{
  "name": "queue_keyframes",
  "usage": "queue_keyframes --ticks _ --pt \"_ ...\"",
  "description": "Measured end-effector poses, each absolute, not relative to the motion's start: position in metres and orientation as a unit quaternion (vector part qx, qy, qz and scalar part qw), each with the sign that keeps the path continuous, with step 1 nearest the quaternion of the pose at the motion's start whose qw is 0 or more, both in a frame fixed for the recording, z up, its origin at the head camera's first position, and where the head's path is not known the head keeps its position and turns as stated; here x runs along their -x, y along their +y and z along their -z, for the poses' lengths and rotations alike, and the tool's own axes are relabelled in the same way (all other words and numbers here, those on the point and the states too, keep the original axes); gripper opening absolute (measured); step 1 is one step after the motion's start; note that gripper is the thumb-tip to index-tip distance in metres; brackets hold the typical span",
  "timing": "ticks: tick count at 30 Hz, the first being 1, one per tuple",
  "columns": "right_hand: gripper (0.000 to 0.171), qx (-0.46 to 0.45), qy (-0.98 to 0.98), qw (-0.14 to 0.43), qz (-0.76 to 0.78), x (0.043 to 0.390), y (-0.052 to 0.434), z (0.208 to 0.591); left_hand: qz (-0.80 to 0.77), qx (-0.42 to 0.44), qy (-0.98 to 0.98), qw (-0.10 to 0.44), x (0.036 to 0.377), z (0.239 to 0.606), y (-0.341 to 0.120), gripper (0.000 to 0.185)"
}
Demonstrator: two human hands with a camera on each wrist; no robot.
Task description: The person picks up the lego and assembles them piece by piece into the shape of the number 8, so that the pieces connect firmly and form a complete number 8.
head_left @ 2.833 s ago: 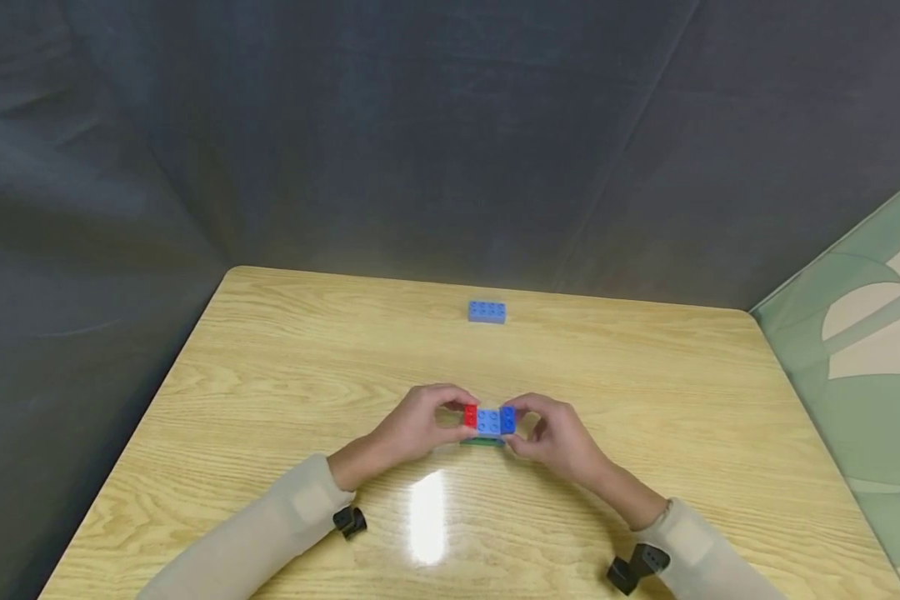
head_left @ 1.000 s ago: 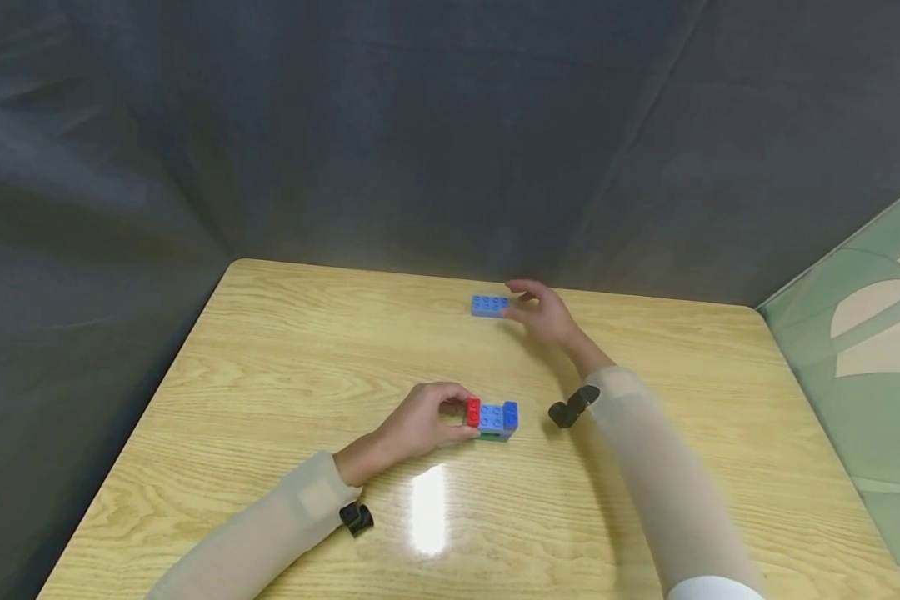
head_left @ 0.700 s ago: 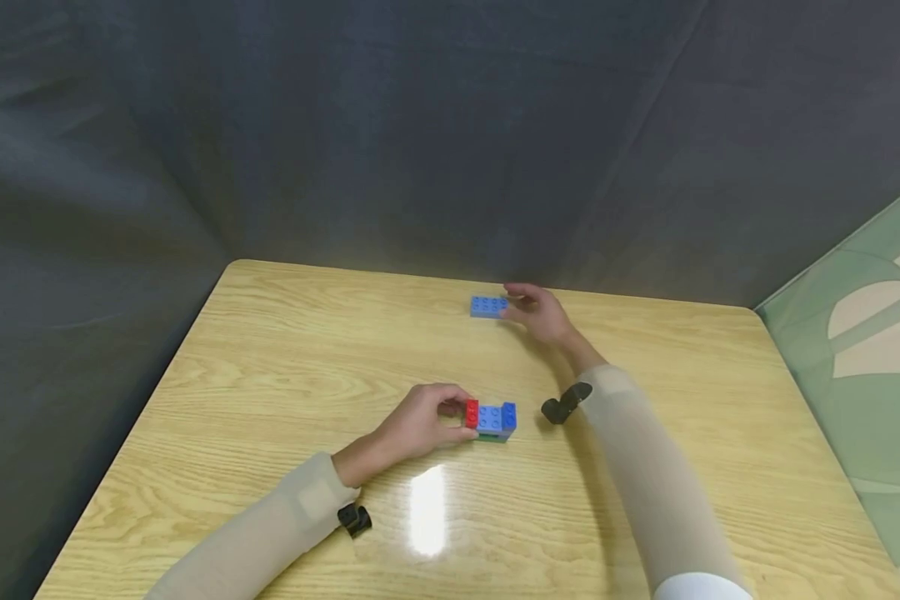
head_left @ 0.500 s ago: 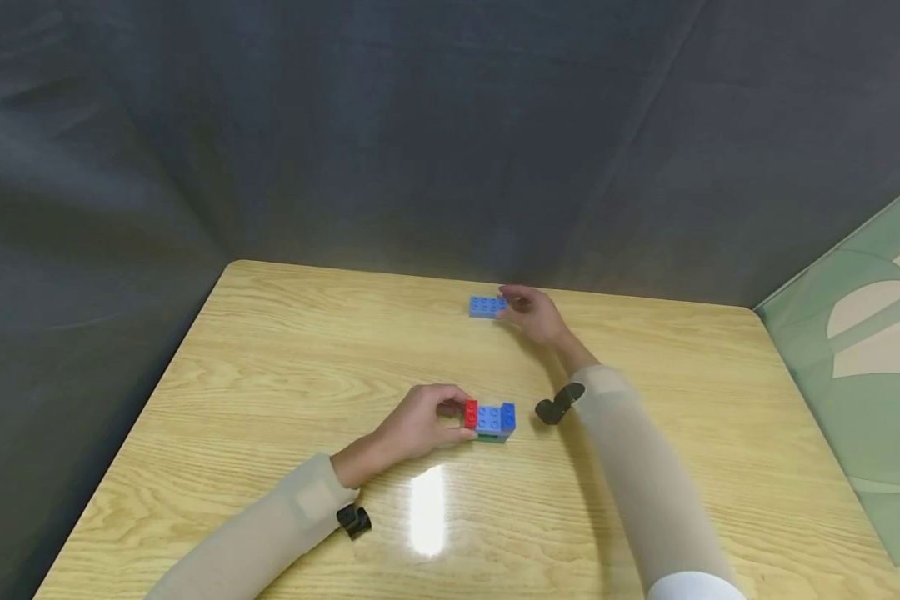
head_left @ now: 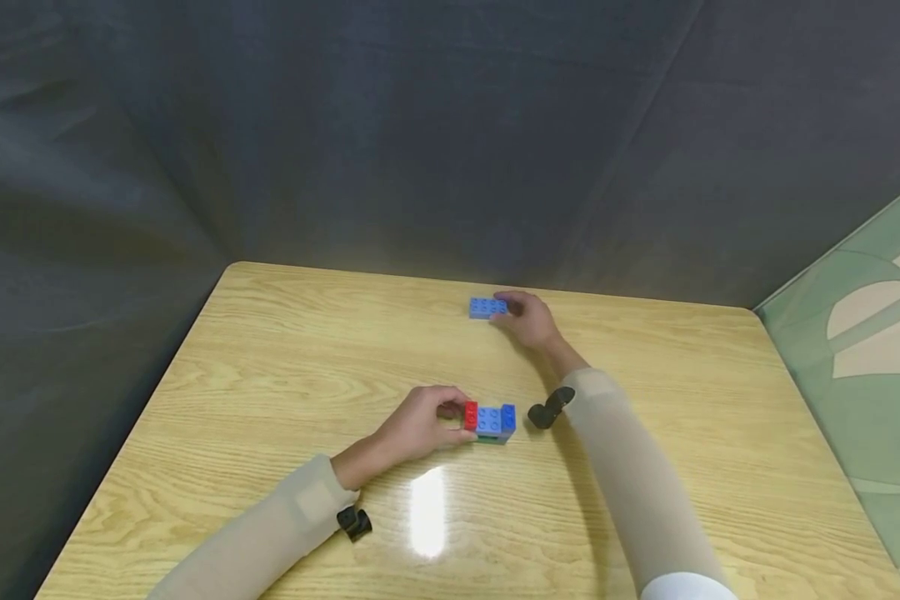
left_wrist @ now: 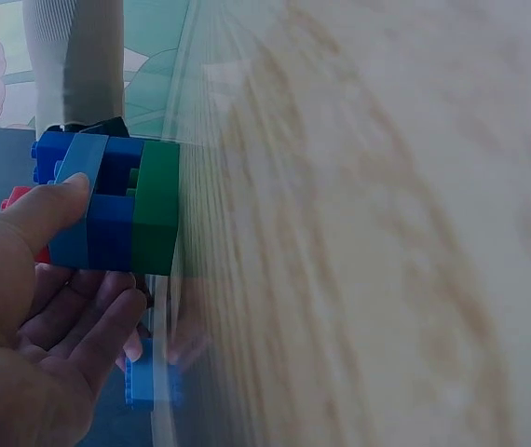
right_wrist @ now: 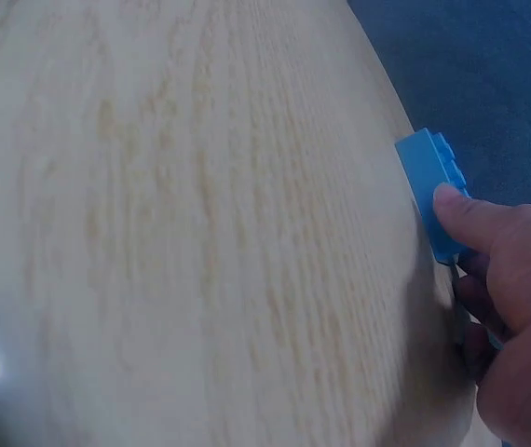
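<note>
Left hand [head_left: 420, 425] pinches red end of small brick stack [head_left: 489, 421], near middle of worktop [head_left: 270, 392]; thumb lies on blue side in left wrist view, stack sits on green base

Stack: red and blue bricks already joined; judged partly built, one brick left to add

Right hand [head_left: 527, 319] at far edge, thumb and fingers closing round loose light-blue brick [head_left: 486, 307], brick not lifted, flat on worktop

Between stack and far brick: bare wood, nothing blocking

Dark curtain behind, green-patterned panel at right
</note>
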State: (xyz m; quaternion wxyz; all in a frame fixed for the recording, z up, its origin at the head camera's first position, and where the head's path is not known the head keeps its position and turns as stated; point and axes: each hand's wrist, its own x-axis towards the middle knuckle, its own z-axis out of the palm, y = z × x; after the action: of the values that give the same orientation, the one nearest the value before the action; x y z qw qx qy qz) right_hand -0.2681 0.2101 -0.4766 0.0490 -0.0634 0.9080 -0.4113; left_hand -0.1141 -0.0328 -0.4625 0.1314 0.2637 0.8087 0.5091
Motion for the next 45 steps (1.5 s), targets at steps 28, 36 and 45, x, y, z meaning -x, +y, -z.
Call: queue_keyframes --ticks 28,36,45 --pt "0.038 0.053 0.902 0.034 0.428 0.263 0.217 0.465 -0.515 -0.262 0.805 0.138 0.113 0.462 -0.030 0.033" --pt "0.037 0.075 0.904 0.027 0.419 0.256 0.219 0.455 -0.515 -0.257 0.805 0.144 0.114 0.462 -0.030 0.033" --pt "0.037 0.103 0.907 0.009 0.408 0.245 0.225 0.442 -0.512 -0.253 0.808 0.145 0.113 0.462 -0.031 0.032"
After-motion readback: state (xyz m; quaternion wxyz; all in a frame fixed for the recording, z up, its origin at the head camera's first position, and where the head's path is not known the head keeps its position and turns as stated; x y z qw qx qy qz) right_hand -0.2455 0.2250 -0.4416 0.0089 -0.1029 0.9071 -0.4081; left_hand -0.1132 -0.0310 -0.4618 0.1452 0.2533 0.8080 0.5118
